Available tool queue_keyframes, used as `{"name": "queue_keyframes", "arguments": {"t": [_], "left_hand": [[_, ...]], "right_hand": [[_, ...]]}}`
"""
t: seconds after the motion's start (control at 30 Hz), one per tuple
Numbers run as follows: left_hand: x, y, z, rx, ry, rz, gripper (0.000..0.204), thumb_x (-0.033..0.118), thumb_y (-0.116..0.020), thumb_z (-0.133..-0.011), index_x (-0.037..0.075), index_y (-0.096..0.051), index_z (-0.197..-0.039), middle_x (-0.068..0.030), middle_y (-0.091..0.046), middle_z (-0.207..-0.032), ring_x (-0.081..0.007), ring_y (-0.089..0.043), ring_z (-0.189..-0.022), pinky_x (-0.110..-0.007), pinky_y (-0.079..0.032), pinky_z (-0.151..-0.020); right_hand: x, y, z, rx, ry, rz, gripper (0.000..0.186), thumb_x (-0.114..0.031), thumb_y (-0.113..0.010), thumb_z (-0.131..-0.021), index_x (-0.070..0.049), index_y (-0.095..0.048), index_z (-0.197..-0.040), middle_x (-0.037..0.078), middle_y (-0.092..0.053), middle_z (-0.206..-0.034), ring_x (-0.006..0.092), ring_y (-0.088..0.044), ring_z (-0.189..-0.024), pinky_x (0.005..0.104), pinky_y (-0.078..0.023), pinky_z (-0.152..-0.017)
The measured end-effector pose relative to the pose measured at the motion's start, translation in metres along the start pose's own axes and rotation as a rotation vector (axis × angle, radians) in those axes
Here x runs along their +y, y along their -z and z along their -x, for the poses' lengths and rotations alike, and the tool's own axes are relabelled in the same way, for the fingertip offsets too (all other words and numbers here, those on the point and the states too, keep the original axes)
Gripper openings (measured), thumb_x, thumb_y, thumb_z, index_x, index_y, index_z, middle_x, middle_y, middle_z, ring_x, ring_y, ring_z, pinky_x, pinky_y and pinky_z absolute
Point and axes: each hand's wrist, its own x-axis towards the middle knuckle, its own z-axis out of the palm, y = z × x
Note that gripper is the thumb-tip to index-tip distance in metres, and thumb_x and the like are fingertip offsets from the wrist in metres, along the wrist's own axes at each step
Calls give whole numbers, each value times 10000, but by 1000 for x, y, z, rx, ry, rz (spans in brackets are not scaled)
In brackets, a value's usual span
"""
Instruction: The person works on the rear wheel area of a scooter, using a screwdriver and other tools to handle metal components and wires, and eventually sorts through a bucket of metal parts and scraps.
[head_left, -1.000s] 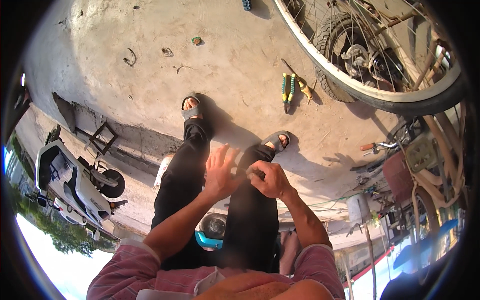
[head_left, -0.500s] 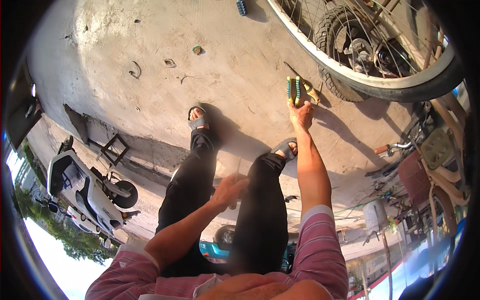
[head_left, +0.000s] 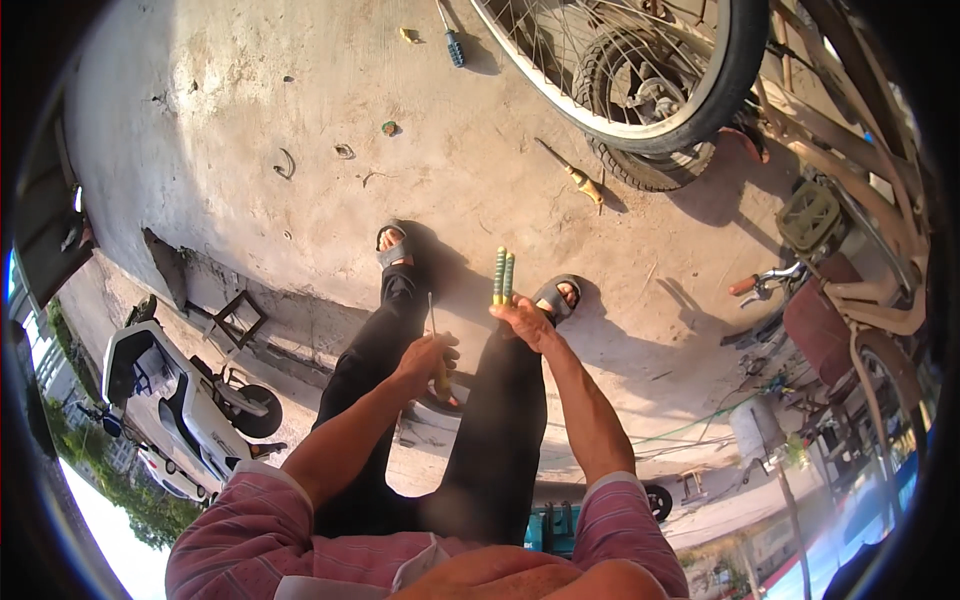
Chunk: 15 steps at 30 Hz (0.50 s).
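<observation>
My left hand [head_left: 425, 358] is closed around a screwdriver [head_left: 443, 382], its yellowish handle below the fist and its thin shaft pointing up and away from me. Beside my right knee, my right hand [head_left: 524, 322] grips a pair of pliers [head_left: 504, 274]. Their green-and-yellow handles stick out past the fingers, nearly side by side; the jaws are hidden in the palm. On the ground ahead to the right lies a yellow-handled screwdriver [head_left: 583, 184], apart from both hands.
A bicycle wheel [head_left: 640, 130] overlaps a smaller tyre [head_left: 650, 172] at upper right. A blue-handled screwdriver [head_left: 455, 48] lies far ahead, with small scraps such as a green round piece [head_left: 390, 128] nearer. A white scooter [head_left: 180, 400] stands left, a wooden frame [head_left: 236, 320] beside it.
My right hand has drawn back toward me and to the left with the pliers, away from the screwdriver on the ground. My left hand has risen slightly forward and left, still holding its screwdriver.
</observation>
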Motion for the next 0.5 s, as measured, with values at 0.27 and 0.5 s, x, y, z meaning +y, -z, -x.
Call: {"name": "queue_keyframes", "arguments": {"t": [0.27,0.5], "left_hand": [[-4,-37,83,-203,-39,60,596,631,-405,-1042,99,-634,-1183,-63,-680,-1108,-203,-650,-967,-346,-523,-807],[5,-62,156,-429,-46,-291,492,552,-447,-1059,122,-602,-1241,-72,-657,-1174,-211,-630,-1045,-391,-547,-871]], "right_hand": [[5,-146,154,81,199,372,463,-281,-763,-819,-12,-621,-1169,118,-725,-989,260,-706,-879,370,-549,-790],[40,-152,188,240,557,484,192,-200,-673,-825,-64,-699,-958,149,-734,-931,216,-727,-837,367,-559,-696]]}}
